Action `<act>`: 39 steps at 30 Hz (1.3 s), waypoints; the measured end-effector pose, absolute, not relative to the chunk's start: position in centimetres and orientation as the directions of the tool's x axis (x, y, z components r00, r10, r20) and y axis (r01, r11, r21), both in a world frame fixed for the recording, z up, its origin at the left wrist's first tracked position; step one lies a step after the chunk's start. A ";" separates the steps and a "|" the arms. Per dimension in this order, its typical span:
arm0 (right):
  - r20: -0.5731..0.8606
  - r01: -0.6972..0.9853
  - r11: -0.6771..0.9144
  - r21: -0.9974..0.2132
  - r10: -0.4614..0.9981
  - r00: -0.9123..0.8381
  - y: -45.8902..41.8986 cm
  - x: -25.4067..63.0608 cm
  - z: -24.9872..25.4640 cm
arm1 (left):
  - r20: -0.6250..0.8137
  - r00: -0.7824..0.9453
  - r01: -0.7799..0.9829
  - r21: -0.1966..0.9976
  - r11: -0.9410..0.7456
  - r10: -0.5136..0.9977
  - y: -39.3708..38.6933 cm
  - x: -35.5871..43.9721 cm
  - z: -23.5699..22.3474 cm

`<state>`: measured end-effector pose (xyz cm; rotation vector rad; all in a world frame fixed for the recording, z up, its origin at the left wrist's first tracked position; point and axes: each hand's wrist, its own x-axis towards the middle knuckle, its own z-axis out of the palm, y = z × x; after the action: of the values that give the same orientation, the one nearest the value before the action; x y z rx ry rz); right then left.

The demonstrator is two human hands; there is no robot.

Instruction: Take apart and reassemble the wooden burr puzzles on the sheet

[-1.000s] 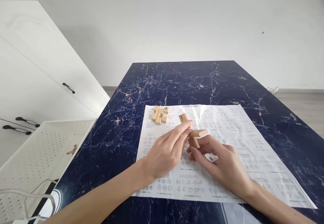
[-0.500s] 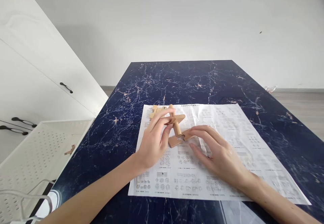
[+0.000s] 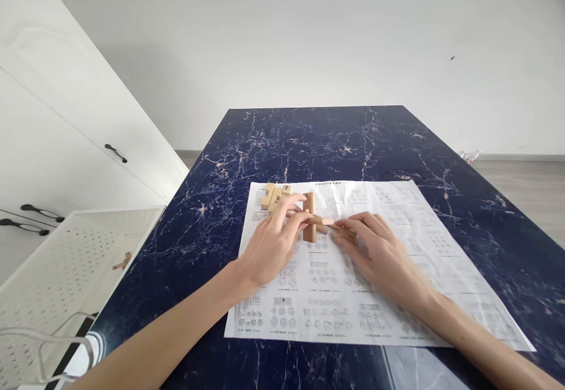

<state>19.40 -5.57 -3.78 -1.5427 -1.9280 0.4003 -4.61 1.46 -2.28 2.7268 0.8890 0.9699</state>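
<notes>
My left hand (image 3: 274,243) pinches two brown wooden puzzle pieces (image 3: 310,234) that cross each other, one running away from me and one pointing right. My right hand (image 3: 382,249) has its thumb and fingers closed on another brown wooden puzzle piece (image 3: 346,233), notched and bearing a small dark mark. The left end of that piece is close to the crossed pieces; whether they touch I cannot tell. Behind my left fingers sit several paler wooden puzzle pieces (image 3: 272,193), one numbered 3. Under both hands lies a creased instruction sheet (image 3: 397,296) printed with small diagrams.
The sheet rests on a dark blue marbled table (image 3: 318,143). To the left, a white perforated surface (image 3: 75,260) holds a small wooden piece (image 3: 122,262) and a white cable (image 3: 44,337). White cabinets (image 3: 79,107) with black handles stand beyond it.
My left hand has turned the crossed pieces, so a flat numbered face now shows. My right hand has lifted a piece from the sheet and grips it.
</notes>
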 end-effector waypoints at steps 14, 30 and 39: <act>0.283 0.790 0.207 -0.577 0.958 -0.044 -5.2 20.0 -4.1 | 0.368 0.789 0.412 0.276 -0.869 0.491 1.0 -4.7 -1.7; 0.201 0.678 0.101 -0.728 0.977 0.070 -5.3 19.8 -3.1 | 0.222 0.778 0.421 0.510 -0.750 0.587 1.6 -5.3 -1.1; -0.195 -0.007 -0.200 -0.980 0.947 0.257 -5.0 20.6 -1.2 | 0.430 0.655 0.332 0.575 -0.748 0.621 1.8 -5.3 -1.9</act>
<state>20.64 -4.97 -1.18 -1.4792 -0.9260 1.1449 -5.34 1.82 -1.92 2.4217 0.7448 0.8665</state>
